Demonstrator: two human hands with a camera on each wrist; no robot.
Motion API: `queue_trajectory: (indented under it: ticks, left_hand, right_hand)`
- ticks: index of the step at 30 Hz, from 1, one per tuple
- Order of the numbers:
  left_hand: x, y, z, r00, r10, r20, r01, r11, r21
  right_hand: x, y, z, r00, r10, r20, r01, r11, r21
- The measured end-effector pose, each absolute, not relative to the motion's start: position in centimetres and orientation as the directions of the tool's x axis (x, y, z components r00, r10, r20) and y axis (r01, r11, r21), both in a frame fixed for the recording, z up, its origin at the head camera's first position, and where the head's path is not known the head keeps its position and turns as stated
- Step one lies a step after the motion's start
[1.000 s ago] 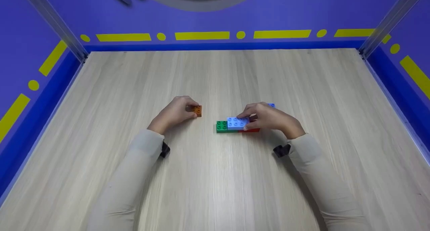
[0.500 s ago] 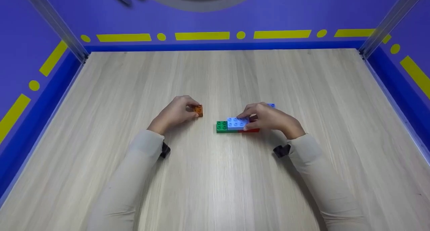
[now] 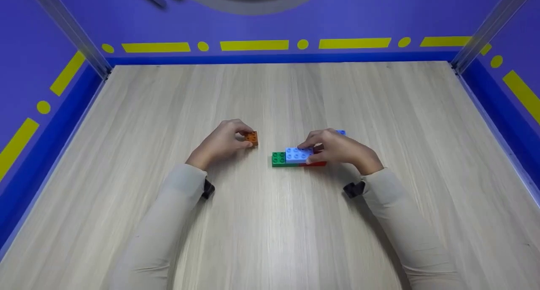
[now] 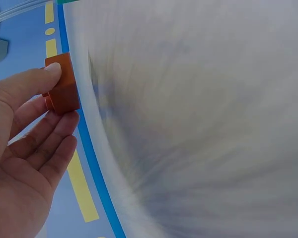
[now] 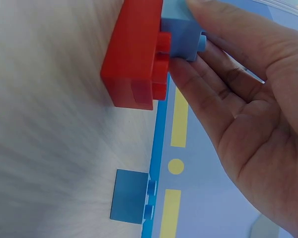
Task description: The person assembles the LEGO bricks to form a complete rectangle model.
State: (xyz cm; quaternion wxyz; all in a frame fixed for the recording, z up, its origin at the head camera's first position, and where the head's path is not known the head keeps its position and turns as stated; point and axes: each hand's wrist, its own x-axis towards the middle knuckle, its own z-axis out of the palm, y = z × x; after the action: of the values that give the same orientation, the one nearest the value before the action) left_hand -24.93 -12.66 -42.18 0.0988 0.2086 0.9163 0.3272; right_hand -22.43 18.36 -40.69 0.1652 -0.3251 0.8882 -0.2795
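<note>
My left hand [image 3: 223, 140] pinches an orange toy building brick [image 3: 252, 138] between thumb and fingers, left of the joined bricks. In the left wrist view the thumb lies on one side of that orange brick [image 4: 64, 87]. My right hand [image 3: 337, 146] grips a light blue brick [image 3: 297, 155], which sits on top of a green brick [image 3: 278, 158] and a red brick [image 3: 314, 164]. Most of the red brick is hidden by the hand in the head view. The right wrist view shows the red brick's [image 5: 131, 64] end and studs beside the light blue one [image 5: 181, 29].
A separate blue brick [image 3: 341, 132] stands on the table behind my right hand, mostly hidden there; the right wrist view shows this blue brick [image 5: 130, 196] apart from the stack. Blue walls [image 3: 270, 28] with yellow marks border the wooden table [image 3: 261, 222].
My left hand has shifted slightly to the right with the orange brick, closer to the joined bricks. The right hand and the joined bricks stay in place.
</note>
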Motion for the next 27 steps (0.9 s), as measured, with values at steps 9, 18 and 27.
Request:
queue_trajectory:
  ticks: [9, 18, 27]
  left_hand:
    - [-24.6, -12.3, -41.9, -0.886, 0.463, -0.025, 0.342, 0.689, 0.639]
    - [-24.2, -11.8, -41.7, -0.863, 0.505, 0.008, 0.391, 0.660, 0.641]
    - [-23.8, -11.0, -41.4, -0.846, 0.533, 0.026, 0.420, 0.635, 0.649]
  right_hand:
    - [-22.4, 18.4, -40.7, -0.730, -0.675, -0.109, -0.489, 0.627, -0.607]
    - [-22.4, 18.5, -40.6, -0.730, -0.673, -0.116, -0.476, 0.624, -0.620]
    - [-22.4, 18.5, -40.5, -0.740, -0.655, -0.154, -0.437, 0.642, -0.631]
